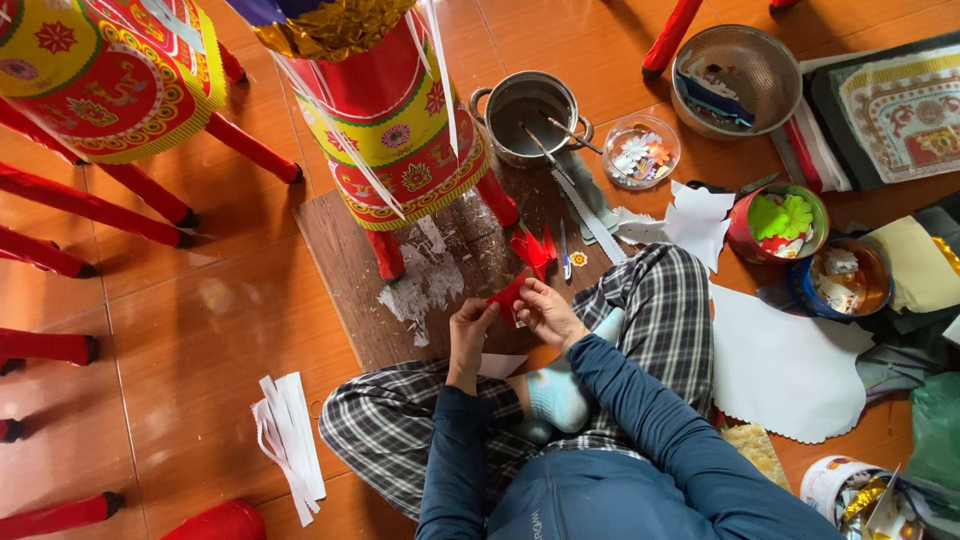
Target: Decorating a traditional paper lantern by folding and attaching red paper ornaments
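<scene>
Left hand (470, 322) and right hand (545, 312) pinched together on red paper piece (510, 295), fingers curled tight round it, above wooden board (350, 275) on orange tiled floor (200, 340). More red cutouts (533, 247) just beyond fingers. Painted paper figure (395, 120) stands further out; steel pot (525, 115) beyond right hand. White strips (288, 440) well left, bare tiles between.

a home craft floor: tiled floor (200, 330), paper scraps (290, 440), glue pot (528, 115).
</scene>
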